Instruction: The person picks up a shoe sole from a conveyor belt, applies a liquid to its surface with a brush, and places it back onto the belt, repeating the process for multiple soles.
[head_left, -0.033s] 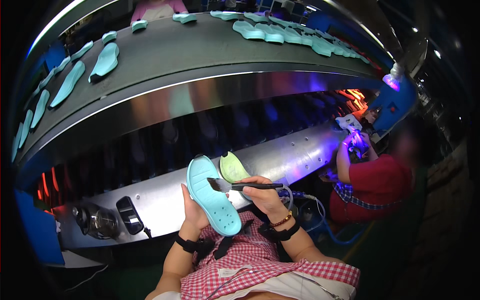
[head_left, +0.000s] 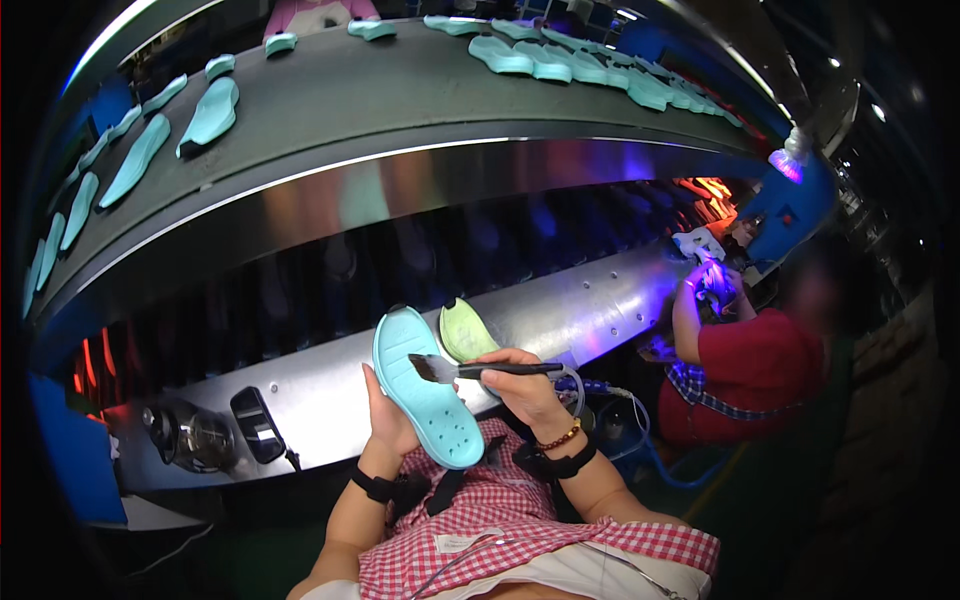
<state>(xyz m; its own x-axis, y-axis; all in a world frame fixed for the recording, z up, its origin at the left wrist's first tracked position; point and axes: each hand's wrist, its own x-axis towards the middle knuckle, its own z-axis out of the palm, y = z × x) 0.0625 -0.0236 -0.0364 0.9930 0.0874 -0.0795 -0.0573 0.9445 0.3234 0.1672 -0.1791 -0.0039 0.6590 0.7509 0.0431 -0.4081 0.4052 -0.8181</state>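
Note:
My left hand (head_left: pixel 388 418) is closed on a light-blue shoe sole (head_left: pixel 435 420), gripping it by its left edge and from beneath. The sole is tilted, its ridged end away from me and its end with several small holes toward me. In my right hand (head_left: pixel 522 392) is a flat brush with a black handle (head_left: pixel 530 368); its dark bristles (head_left: pixel 424 368) lie over the ridged face of the sole. Just beyond my right hand, a pale green sole (head_left: pixel 463 330) rests on the metal ledge, partly hidden by the brush and fingers.
Along the steel ledge (head_left: pixel 330 390) stand a glass jug with a dark lid (head_left: pixel 200 440) and a black-rimmed tray (head_left: pixel 258 425). Beyond it runs a dark conveyor belt (head_left: pixel 330 90) carrying several blue soles (head_left: pixel 210 115). A co-worker in a red top (head_left: pixel 760 370) sits at the right, beside a blue hose.
The brush's bristles have shifted very slightly left on the sole. Both hands keep their hold.

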